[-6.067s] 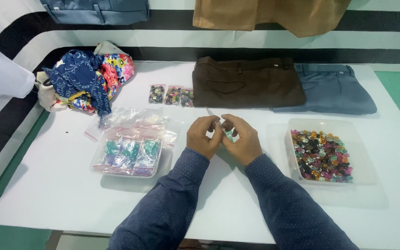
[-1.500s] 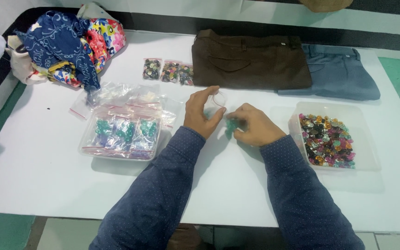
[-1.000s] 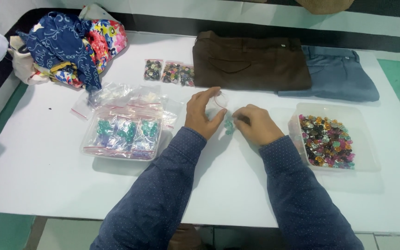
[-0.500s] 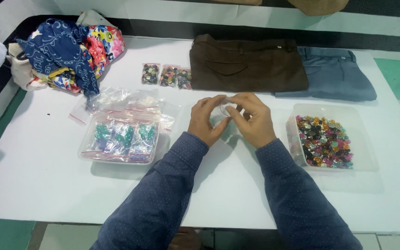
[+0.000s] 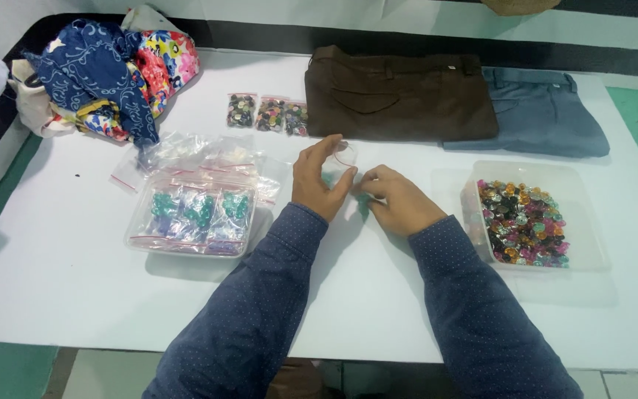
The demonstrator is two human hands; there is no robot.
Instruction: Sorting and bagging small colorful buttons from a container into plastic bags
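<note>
left hand (image 5: 319,181) pinches a small clear bag (image 5: 340,164) open; right hand (image 5: 400,199) gathers green beads (image 5: 363,199) on the white table (image 5: 75,281). best kept upright, mouth wide.

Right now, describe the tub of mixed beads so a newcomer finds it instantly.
On the white table, look right of the right hand, below the grey trousers. The clear tub holds loose multicoloured beads, unlike the left tub, which holds bagged green ones.
</note>
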